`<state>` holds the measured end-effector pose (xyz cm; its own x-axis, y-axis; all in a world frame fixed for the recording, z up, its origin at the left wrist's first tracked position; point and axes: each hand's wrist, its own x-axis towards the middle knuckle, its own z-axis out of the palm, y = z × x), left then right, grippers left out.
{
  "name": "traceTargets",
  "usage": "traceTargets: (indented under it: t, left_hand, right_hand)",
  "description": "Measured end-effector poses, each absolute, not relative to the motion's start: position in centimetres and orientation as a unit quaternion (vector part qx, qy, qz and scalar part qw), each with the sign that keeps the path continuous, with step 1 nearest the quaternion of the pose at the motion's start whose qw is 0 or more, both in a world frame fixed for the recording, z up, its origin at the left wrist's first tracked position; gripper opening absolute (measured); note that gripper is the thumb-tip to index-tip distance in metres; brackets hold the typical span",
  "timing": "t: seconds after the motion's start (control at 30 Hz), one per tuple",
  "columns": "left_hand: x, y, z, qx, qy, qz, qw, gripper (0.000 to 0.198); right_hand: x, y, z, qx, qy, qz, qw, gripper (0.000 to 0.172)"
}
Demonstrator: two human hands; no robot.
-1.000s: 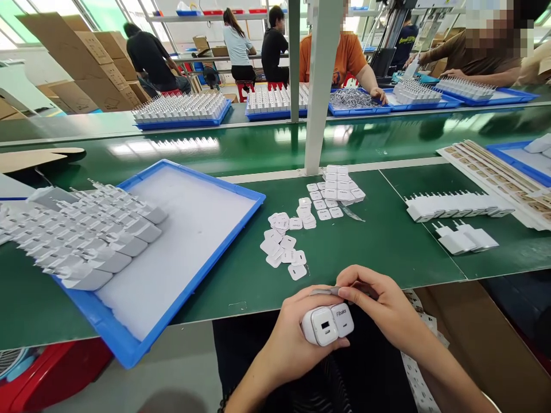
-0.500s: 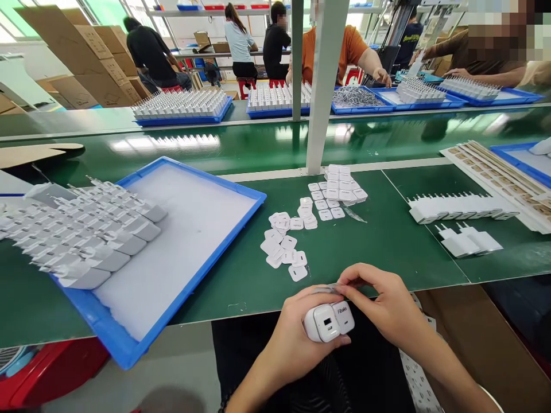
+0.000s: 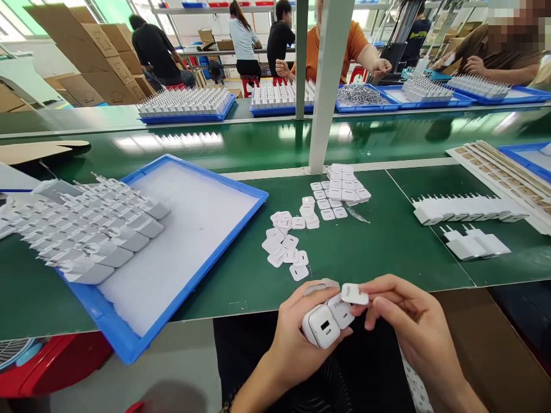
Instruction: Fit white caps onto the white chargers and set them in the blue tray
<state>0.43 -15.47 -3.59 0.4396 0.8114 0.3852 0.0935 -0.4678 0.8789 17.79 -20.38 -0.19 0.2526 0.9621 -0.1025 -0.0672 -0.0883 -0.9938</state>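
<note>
Over my lap, at the table's front edge, my left hand (image 3: 286,338) is closed around a white plug charger (image 3: 319,326) whose port face with two slots points toward me. Pressed beside it in the same grip is a second white rounded block (image 3: 341,311) with print and one slot. A thin pale strip (image 3: 321,287) lies along the top of that hand. My right hand (image 3: 413,321) pinches a small white printed label (image 3: 354,294) just above the second block. Several loose white labels (image 3: 284,246) lie scattered on the green table beyond my hands.
To the left, a blue tray (image 3: 206,264) carries rows of white chargers (image 3: 107,229). More chargers (image 3: 469,207) stand at the right beside stacked white strips (image 3: 503,183). A white post (image 3: 326,97) rises mid-table. Across the green belt, co-workers sit behind blue trays (image 3: 185,117).
My right hand has moved away to the right from the top of my left hand and now holds up a white label. My left hand keeps the charger, slightly tilted.
</note>
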Motion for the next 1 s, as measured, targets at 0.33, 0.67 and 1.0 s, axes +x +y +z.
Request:
traceTargets:
  t: [0.33,0.67,1.0]
  left_hand:
    - [0.3,-14.6,-3.8,0.775,0.277,0.513,0.243,0.045]
    - [0.3,-14.7,-3.8,0.795,0.265,0.514,0.183,0.039]
    - [0.4,-14.8,-4.6,0.796,0.249,0.525,0.171,0.040]
  right_hand:
    - [16.7,-21.9,0.2,-0.573,-0.357,0.492,0.550,0.012]
    - [13.9,-21.4,-0.8,-0.428,-0.208,0.723,0.501,0.040]
    - [13.5,-21.5,-0.5,-0.431,-0.181,0.723,0.508,0.038]
